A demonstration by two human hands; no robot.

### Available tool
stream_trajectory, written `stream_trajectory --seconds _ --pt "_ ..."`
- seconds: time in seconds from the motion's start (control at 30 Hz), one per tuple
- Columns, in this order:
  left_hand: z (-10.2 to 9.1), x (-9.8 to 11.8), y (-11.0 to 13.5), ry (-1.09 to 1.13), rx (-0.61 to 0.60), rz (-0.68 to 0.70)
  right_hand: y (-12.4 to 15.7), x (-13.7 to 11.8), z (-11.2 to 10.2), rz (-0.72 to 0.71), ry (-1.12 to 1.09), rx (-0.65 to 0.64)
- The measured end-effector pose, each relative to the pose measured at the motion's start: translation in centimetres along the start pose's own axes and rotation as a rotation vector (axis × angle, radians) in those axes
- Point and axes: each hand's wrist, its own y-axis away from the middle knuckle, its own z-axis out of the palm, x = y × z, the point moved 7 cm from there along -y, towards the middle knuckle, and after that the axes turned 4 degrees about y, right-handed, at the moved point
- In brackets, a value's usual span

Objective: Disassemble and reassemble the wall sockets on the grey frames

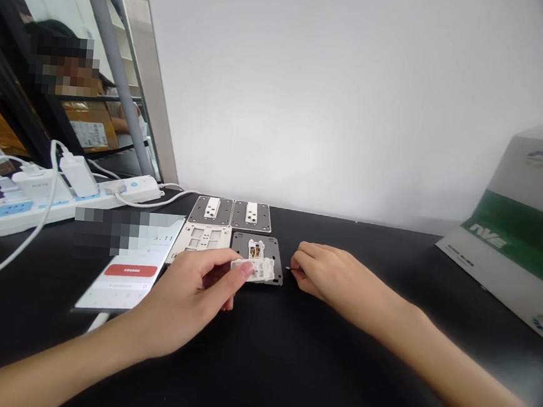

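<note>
Snapshot from a head cam, socket parts on the bench

So here's the setup: a matte black tabletop [357,367] with a few wall-socket parts laid out near the middle. The left hand [183,300] is mostly closed, pinching a white plastic socket module [257,269] between thumb and fingers. That module sits over the near edge of a dark grey square plate [268,246], though I can't tell if they're actually touching. On that plate is a small white insert with brass contacts [255,249], just beyond the module.

The right hand [322,270] is loosely curled with the fingers together, just right of the plate, and a thin metal tip [288,268] pokes out of it toward the plate. The rest of that tool is hidden in the hand, so no idea what it is exactly.

Further back sit two more dark grey plates with white blocks on them [230,213], and nearer left there's a white plastic frame plate [197,243]. Left of those, a smartphone with a red button on screen [131,271] lies flat, and behind it is a white power strip with plugged-in white chargers [31,209]. Far right, a white and green printed box [517,242] leans at the table edge.
</note>
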Motion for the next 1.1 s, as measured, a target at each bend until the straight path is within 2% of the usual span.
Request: stream_trajectory --seconds 0.17,0.33,0.4,0.47,0.53,0.6,0.77,0.87,1.1 --pt "0.8 -0.4 0.1 0.169 -0.098 -0.078 0.4 1.1 -0.6 0.134 -0.036 -0.026" --pt "1.8 -1.2 0.2 0.457 -0.153 -0.193 0.8 1.4 -2.7 0.238 -0.213 0.099" --pt "2.2 -1.6 0.2 0.573 -0.164 -0.255 0.8 0.7 -3.3 0.272 -0.403 0.166" --pt "2.6 -1.9 0.4 0.653 -0.183 -0.296 0.7 -0.3 -3.2 0.301 -0.689 0.208" --pt "2.9 -1.9 0.5 0.695 -0.219 -0.307 0.4 -1.4 -2.7 0.305 -0.906 0.205" --pt "3.1 -1.8 0.6 0.721 -0.254 -0.294 0.2 -2.1 -2.2 0.285 -0.978 0.174" --pt "3.1 -1.6 0.5 0.786 -0.264 -0.281 0.2 -2.3 -1.5 0.262 -0.956 0.122" --pt "3.1 -1.6 0.6 0.798 -0.261 -0.295 0.3 -2.2 -1.8 0.236 -0.88 0.133" --pt "3.3 -2.0 0.8 0.794 -0.254 -0.327 0.6 -3.1 -3.1 0.066 -0.662 0.086"
